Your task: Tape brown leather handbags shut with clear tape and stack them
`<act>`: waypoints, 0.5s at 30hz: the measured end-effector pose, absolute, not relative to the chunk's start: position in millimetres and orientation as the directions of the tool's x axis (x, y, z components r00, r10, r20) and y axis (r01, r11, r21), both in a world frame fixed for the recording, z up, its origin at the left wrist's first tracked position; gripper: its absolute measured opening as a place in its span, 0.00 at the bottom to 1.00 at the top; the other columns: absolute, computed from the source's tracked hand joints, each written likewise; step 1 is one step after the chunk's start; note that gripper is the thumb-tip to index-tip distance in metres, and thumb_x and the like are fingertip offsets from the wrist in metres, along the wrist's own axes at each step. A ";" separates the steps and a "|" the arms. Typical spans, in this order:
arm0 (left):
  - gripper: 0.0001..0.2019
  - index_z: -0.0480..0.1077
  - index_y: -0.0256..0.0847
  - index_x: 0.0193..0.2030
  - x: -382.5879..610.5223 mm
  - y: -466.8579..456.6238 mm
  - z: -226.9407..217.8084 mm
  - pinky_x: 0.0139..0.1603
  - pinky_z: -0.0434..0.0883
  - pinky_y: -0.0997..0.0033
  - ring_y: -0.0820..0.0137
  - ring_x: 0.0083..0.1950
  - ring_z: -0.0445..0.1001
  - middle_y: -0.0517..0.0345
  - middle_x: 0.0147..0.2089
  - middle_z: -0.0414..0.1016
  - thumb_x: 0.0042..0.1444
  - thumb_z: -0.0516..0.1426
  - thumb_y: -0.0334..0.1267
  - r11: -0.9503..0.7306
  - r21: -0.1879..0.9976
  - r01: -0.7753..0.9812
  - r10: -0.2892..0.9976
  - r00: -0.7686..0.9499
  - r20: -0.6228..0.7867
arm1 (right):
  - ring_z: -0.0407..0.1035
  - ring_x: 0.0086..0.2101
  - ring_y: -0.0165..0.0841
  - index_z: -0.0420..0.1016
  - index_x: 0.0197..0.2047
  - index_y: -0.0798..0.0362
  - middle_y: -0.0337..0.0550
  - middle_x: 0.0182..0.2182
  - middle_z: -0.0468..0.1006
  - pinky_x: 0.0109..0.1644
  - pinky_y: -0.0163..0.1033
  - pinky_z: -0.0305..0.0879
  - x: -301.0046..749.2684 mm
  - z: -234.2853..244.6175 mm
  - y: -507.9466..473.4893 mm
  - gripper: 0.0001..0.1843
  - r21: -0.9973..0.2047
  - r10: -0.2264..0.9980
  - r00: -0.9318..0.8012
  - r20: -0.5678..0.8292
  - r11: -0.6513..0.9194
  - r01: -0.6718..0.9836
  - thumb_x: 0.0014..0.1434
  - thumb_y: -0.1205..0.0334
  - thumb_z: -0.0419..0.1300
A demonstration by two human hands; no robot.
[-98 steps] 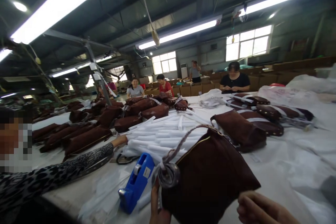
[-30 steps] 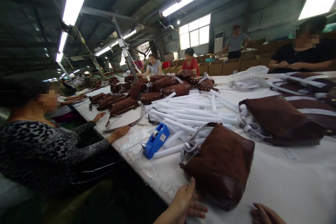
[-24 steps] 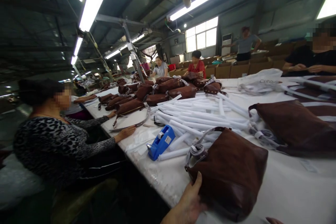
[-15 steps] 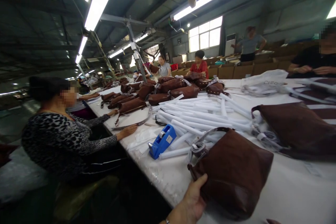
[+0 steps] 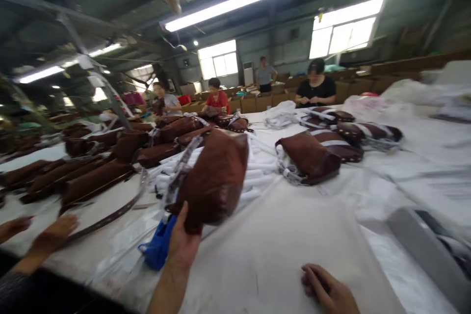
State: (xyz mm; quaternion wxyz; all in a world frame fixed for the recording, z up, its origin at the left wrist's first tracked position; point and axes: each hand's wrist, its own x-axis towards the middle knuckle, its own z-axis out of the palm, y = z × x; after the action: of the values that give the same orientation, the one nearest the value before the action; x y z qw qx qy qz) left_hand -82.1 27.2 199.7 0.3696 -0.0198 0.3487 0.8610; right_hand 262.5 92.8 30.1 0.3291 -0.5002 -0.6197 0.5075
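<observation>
My left hand grips the lower left edge of a brown leather handbag and holds it raised above the table, tilted. Clear wrapping covers the bag's strap on its left side. Just behind my left hand is a blue tape dispenser, partly hidden by it. Low over the bare front of the table, my right hand is empty, its fingers loosely bent and slightly apart. Beyond the held bag lie white paper-like rolls.
More brown bags are heaped at the left, and another bag lies on the right. A co-worker's hands are at the left table edge. A grey device stands at the right. Several people work across the white table.
My left hand has lifted the handbag off the table and tipped it more upright. My view has swung right, and my right hand has come fully into sight.
</observation>
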 end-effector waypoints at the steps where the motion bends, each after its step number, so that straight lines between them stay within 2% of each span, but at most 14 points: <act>1: 0.17 0.71 0.43 0.58 -105.5 40.4 206.7 0.44 0.79 0.72 0.71 0.40 0.82 0.58 0.40 0.84 0.66 0.52 0.27 -0.522 0.587 -0.620 0.608 -0.752 -0.254 | 0.77 0.27 0.37 0.80 0.36 0.46 0.40 0.29 0.83 0.33 0.37 0.76 261.0 33.4 94.5 0.25 -0.965 0.954 -0.281 -0.107 -0.031 0.261 0.55 0.33 0.57; 3: 0.15 0.72 0.44 0.57 -153.9 70.7 216.3 0.46 0.78 0.71 0.72 0.41 0.82 0.60 0.40 0.84 0.66 0.53 0.31 -0.555 0.602 -0.574 0.574 -0.788 -0.222 | 0.77 0.28 0.37 0.80 0.39 0.48 0.42 0.33 0.84 0.29 0.38 0.74 262.3 43.6 108.0 0.27 -0.972 0.944 -0.307 -0.123 -0.053 0.227 0.57 0.34 0.56; 5: 0.14 0.72 0.43 0.56 -198.1 100.2 220.3 0.47 0.78 0.71 0.74 0.40 0.81 0.62 0.38 0.83 0.65 0.54 0.32 -0.567 0.639 -0.520 0.510 -0.831 -0.224 | 0.78 0.31 0.38 0.80 0.43 0.50 0.45 0.37 0.84 0.31 0.38 0.75 270.3 59.4 135.4 0.27 -0.973 0.948 -0.309 -0.081 -0.008 0.231 0.58 0.35 0.57; 8: 0.11 0.71 0.41 0.53 -246.4 131.8 216.0 0.41 0.77 0.77 0.78 0.35 0.79 0.69 0.34 0.81 0.67 0.53 0.32 -0.550 0.652 -0.522 0.467 -0.839 -0.278 | 0.78 0.37 0.39 0.78 0.46 0.50 0.46 0.40 0.84 0.39 0.41 0.76 287.6 89.7 195.2 0.24 -0.938 0.969 -0.238 0.065 0.141 0.317 0.61 0.40 0.56; 11: 0.10 0.72 0.41 0.49 -273.2 147.2 198.7 0.38 0.78 0.78 0.79 0.34 0.78 0.72 0.33 0.79 0.69 0.50 0.33 -0.533 0.665 -0.523 0.463 -0.838 -0.289 | 0.78 0.42 0.42 0.78 0.47 0.49 0.46 0.43 0.83 0.49 0.47 0.75 298.8 117.2 264.5 0.21 -0.816 0.961 -0.169 0.217 0.274 0.509 0.60 0.43 0.57; 13: 0.12 0.73 0.43 0.46 -282.9 151.9 183.5 0.37 0.78 0.79 0.79 0.36 0.78 0.73 0.34 0.79 0.70 0.47 0.37 -0.545 0.683 -0.487 0.437 -0.860 -0.264 | 0.74 0.50 0.45 0.76 0.50 0.49 0.48 0.50 0.80 0.57 0.51 0.70 300.6 130.7 311.4 0.22 -0.767 0.956 -0.112 0.270 0.284 0.576 0.60 0.44 0.58; 15: 0.16 0.73 0.43 0.43 -286.9 153.4 170.6 0.37 0.79 0.79 0.79 0.39 0.78 0.72 0.35 0.80 0.71 0.46 0.43 -0.533 0.707 -0.464 0.422 -0.870 -0.253 | 0.65 0.60 0.47 0.73 0.56 0.52 0.51 0.60 0.72 0.67 0.53 0.59 299.3 141.4 357.0 0.28 -0.747 0.952 -0.049 0.301 0.267 0.609 0.58 0.44 0.60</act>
State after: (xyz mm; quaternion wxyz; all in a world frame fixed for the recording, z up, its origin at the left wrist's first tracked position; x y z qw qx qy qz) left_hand -286.9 153.4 170.6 0.2533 -0.0254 0.4115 0.8751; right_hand 299.3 357.0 141.4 0.3955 -0.5651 -0.6908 0.2171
